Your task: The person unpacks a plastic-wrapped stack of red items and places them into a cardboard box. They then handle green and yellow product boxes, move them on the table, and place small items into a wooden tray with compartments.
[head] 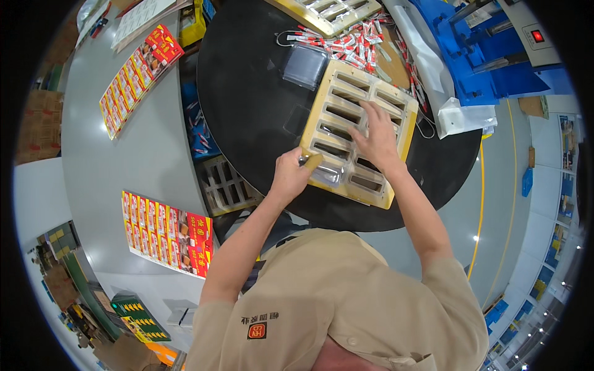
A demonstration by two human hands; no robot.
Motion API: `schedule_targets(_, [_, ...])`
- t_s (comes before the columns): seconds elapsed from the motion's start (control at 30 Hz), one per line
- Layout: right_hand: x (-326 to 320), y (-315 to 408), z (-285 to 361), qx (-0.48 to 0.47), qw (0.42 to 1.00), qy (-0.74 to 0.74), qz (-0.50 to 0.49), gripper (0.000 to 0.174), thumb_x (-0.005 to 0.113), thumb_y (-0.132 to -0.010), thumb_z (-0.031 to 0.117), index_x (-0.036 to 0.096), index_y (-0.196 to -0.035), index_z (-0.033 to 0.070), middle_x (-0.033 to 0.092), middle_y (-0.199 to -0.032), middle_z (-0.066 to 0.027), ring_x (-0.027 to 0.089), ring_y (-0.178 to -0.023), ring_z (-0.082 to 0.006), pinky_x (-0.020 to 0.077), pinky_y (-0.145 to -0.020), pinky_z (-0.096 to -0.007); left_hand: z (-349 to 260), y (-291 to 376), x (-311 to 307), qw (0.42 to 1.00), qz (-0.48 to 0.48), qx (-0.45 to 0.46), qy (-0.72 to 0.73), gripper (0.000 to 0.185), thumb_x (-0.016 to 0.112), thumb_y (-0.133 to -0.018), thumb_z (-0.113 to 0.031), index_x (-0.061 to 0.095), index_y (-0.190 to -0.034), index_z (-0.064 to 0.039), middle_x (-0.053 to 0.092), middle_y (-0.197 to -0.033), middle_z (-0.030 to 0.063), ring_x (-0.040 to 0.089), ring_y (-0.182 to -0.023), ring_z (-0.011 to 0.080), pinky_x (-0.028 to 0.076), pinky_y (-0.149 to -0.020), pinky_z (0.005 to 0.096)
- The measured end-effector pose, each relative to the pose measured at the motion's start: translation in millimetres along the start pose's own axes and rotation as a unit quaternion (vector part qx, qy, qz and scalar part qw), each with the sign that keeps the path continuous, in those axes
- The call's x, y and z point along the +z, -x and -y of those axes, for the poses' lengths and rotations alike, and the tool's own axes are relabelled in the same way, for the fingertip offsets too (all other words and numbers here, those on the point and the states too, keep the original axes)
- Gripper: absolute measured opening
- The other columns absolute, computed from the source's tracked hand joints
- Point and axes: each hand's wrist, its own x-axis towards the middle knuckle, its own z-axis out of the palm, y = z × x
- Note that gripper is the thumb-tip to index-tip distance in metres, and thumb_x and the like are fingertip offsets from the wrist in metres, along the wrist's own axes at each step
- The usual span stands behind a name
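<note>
A yellow-edged tray (404, 153) with rows of long slots lies tilted on the black round table before me. Clear plastic blisters line several slots. My left hand (292, 174) is at the tray's lower left edge, pinching a clear plastic blister (328, 175) over the corner slot; its thumb has a yellowish cover. My right hand (377, 139) rests over the middle slots with fingers spread, holding nothing that I can see. Beyond the tray's left corner is a stack of clear blisters (305, 67). A single clear blister (297, 119) lies nearer, hard to see against black.
Small red-and-white tubes (357, 46) are heaped behind the tray, beside a second slotted tray (325, 14). A blue machine (464, 60) stands at right. Printed red-and-yellow blister cards (167, 232) lie on the grey table (139, 162) at left. Another slotted tray (227, 183) sits below.
</note>
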Motion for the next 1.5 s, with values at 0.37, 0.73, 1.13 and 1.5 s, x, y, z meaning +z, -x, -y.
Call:
schedule_targets(0.37, [25, -41, -28, -0.023, 0.989, -0.030, 0.143, 0.019, 0.072, -0.086, 0.014, 0.066, -0.099, 0.001, 0.070, -0.094, -0.0183, 0.067, -0.078, -0.0362, 0.0542, -0.074, -0.0417, 5, -17, 4, 0.995, 0.050, -0.032, 0.078, 0.020, 0.072, -0.090, -0.013, 0.070, -0.103, 0.002, 0.070, -0.082, 0.0026, 0.059, -0.073, 0.0069, 0.049, -0.067, 0.0261])
schedule_targets(0.73, [16, -30, -40, 0.132, 0.947, -0.256, 0.140, 0.012, 0.065, -0.093, 0.010, 0.067, -0.101, 0.001, 0.069, -0.085, -0.0122, 0.064, -0.069, -0.0163, 0.0521, -0.068, -0.0326, -16, -29, 10, 0.981, 0.088, -0.074, 0.156, 0.014, 0.069, -0.090, -0.008, 0.068, -0.099, 0.001, 0.066, -0.078, 0.0028, 0.056, -0.067, 0.0064, 0.044, -0.060, 0.0246])
schedule_targets(1.13, [35, -31, -26, -0.147, 0.977, -0.113, 0.107, 0.020, 0.066, -0.082, 0.004, 0.068, -0.101, 0.006, 0.060, -0.090, -0.0126, 0.059, -0.090, -0.0324, 0.0503, -0.076, -0.0435, 4, 5, 11, 0.991, 0.038, -0.093, 0.091, 0.018, 0.072, -0.092, -0.015, 0.068, -0.100, 0.001, 0.059, -0.070, 0.0000, 0.047, -0.055, 0.0052, 0.037, -0.050, 0.0240])
schedule_targets(1.5, [24, 0, -6, -0.185, 0.952, -0.123, 0.213, 0.024, 0.068, -0.087, 0.013, 0.068, -0.109, 0.004, 0.062, -0.091, -0.0123, 0.059, -0.086, -0.0310, 0.0506, -0.077, -0.0423, 11, 20, -4, 0.995, 0.004, -0.091, 0.029, 0.019, 0.071, -0.088, -0.012, 0.070, -0.099, 0.003, 0.072, -0.082, 0.0104, 0.063, -0.073, 0.0140, 0.051, -0.070, 0.0314])
